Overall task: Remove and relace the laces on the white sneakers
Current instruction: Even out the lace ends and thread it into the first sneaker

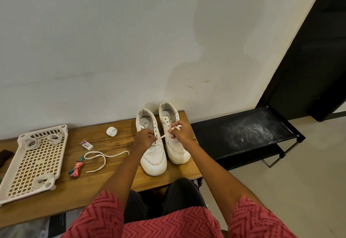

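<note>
1. Stood side by side at the far right end of the wooden table (112,140), toes toward the person, heels near the wall: two white sneakers, the left sneaker (152,144) just beside the right sneaker (173,136).
2. Stretched between both hands above the shoes' eyelet rows: a pale lace (165,134), running from the left sneaker's eyelets up to the right.
3. Closed over the left sneaker's lacing: left hand (145,138), fingers curled and pinching the lace's lower stretch.
4. Raised over the right sneaker's tongue: right hand (180,132), fingers pinching the lace's upper end, a small loop showing above the knuckles.
5. Lay loose on the table left of the shoes, well apart from both hands: a second white lace (102,158), curved in an open loop.
6. Sat nearby: a white ring-shaped cap (111,131), a small eraser (87,145), a red wrapped candy (76,167).
7. Rested at the table's left end: a white perforated tray (16,185) holding coiled white cords (32,142).
8. Stood to the right of the table: a black rack (243,134), dusty on top.
</note>
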`<state>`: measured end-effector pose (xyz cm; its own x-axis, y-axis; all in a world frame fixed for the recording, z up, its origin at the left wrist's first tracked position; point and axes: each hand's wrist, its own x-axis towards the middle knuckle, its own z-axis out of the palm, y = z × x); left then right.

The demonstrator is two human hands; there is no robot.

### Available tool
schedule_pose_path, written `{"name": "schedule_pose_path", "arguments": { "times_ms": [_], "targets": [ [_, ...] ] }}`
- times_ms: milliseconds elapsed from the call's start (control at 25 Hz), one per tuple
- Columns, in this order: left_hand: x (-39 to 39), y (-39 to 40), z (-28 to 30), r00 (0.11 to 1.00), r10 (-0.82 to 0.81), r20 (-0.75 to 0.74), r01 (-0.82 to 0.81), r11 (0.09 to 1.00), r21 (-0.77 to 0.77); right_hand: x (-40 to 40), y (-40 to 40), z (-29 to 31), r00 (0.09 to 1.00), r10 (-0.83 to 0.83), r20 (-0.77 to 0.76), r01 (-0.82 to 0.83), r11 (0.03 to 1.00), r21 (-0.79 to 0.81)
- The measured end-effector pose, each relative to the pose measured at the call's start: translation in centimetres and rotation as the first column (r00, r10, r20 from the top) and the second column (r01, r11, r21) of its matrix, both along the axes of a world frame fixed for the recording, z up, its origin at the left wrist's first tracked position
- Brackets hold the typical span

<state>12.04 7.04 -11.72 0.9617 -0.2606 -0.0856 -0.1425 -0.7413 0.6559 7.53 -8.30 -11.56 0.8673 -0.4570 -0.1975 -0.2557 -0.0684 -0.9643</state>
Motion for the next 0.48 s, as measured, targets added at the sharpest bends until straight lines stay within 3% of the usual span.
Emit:
{"name": "schedule_pose_path", "arguments": {
  "times_ms": [120,200,280,360,480],
  "targets": [
    [-0.3,-0.3,0.5,0.999,0.036,0.015,-0.037,0.999,0.037,-0.1,0.0,-0.8,1.0,0.0,-0.005,-0.001,0.98,-0.199],
    [-0.1,0.6,0.3,0.997,0.046,-0.058,-0.055,0.985,-0.165,-0.1,-0.9,-0.7,0.988,0.129,-0.081,-0.149,0.929,-0.339],
    [-0.1,2.7,0.3,0.98,0.149,-0.136,-0.191,0.902,-0.387,0.2,-2.5,1.0,0.973,0.191,-0.13,-0.229,0.872,-0.433],
    [-0.1,4.3,0.1,0.961,0.242,-0.133,-0.275,0.866,-0.418,0.6,-4.1,3.3,0.996,0.068,-0.06,-0.089,0.843,-0.53],
    [0.1,4.9,0.5,0.971,0.222,-0.085,-0.238,0.911,-0.336,1.7,-4.2,6.4,0.985,-0.034,0.167,0.113,0.866,-0.488]
  ]
}}
